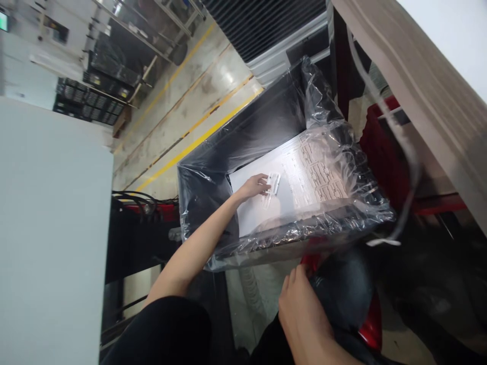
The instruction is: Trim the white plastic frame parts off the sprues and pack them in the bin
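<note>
My left hand (254, 186) reaches down into a black bin (243, 137) lined with clear plastic film (335, 152). Its fingers are closed on a small white plastic part (273, 183), held just above a white sheet (258, 213) on the bin's floor. Rows of several similar white parts (319, 170) lie on the sheet to the right of the hand. My right hand (304, 319) rests low in the picture, below the bin, its fingers curled against a dark rounded object (346, 289); whether it grips this object is hidden.
A grey panel (53, 233) fills the left side. A pale tabletop edge (418, 86) runs along the upper right, with a white cable (399, 152) hanging from it. A red crate (384, 152) stands behind the bin. Yellow floor lines (190, 147) and dark racks (102, 86) lie beyond.
</note>
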Action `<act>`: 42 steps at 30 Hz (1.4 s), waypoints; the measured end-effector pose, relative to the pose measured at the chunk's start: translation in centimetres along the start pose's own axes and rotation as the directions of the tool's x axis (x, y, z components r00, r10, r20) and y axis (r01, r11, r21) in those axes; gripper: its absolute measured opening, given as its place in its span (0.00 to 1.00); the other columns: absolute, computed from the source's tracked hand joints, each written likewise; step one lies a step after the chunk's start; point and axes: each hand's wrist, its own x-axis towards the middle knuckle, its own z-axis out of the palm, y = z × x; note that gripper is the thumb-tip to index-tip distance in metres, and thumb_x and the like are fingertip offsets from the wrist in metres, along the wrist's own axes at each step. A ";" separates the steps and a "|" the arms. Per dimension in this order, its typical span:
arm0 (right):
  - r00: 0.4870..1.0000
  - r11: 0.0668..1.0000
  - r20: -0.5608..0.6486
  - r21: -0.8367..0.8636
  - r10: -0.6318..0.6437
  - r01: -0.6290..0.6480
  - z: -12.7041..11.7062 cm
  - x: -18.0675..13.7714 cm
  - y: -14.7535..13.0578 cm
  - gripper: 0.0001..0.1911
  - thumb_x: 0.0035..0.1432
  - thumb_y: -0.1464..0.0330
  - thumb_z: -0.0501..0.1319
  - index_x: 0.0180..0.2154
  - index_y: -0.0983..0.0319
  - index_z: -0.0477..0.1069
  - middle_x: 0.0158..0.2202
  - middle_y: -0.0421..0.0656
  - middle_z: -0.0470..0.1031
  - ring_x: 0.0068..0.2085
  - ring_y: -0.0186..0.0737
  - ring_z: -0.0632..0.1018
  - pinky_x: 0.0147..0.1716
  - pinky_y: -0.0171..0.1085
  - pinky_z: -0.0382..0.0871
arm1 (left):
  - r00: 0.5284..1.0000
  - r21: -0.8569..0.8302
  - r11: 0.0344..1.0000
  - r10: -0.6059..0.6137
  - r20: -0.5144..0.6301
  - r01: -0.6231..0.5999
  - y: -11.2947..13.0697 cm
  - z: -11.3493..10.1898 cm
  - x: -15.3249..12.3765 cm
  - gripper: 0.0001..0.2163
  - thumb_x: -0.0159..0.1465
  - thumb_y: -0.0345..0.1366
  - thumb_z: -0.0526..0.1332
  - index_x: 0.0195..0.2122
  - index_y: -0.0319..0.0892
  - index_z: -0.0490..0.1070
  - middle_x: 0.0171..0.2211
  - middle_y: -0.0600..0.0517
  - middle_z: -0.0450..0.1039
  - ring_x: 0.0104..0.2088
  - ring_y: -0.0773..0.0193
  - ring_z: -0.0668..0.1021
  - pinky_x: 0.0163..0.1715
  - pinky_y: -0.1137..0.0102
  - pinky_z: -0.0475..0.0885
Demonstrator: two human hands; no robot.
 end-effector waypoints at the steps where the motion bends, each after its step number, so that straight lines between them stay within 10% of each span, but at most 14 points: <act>1: 1.000 1.000 0.006 0.000 0.008 -0.008 0.2 0.0 -0.1 0.12 0.67 0.74 0.60 0.45 0.63 0.82 0.42 0.51 0.81 0.44 0.52 0.81 0.45 0.54 0.77 | 1.000 -0.020 1.000 -0.004 0.022 0.005 0.2 0.3 -0.3 0.17 0.71 0.38 0.65 0.58 0.39 0.70 0.48 0.47 0.76 0.41 0.64 0.80 0.40 0.67 0.82; 13: 0.985 0.992 0.122 -0.062 0.121 -0.114 3.2 2.0 -2.6 0.11 0.65 0.74 0.62 0.45 0.62 0.83 0.47 0.53 0.82 0.49 0.56 0.80 0.48 0.58 0.77 | 0.979 0.198 0.972 -0.156 0.133 0.128 0.2 3.6 -2.9 0.18 0.71 0.39 0.65 0.59 0.38 0.69 0.40 0.51 0.76 0.32 0.69 0.78 0.32 0.72 0.79; 42: 0.998 0.996 -0.029 -0.081 -0.052 0.049 -0.6 -0.3 0.9 0.16 0.71 0.71 0.57 0.40 0.62 0.85 0.38 0.50 0.81 0.41 0.50 0.81 0.41 0.50 0.77 | 0.983 0.439 0.899 -0.076 0.169 -0.007 0.4 8.7 -4.6 0.20 0.72 0.45 0.64 0.59 0.39 0.68 0.43 0.49 0.76 0.36 0.65 0.79 0.41 0.65 0.79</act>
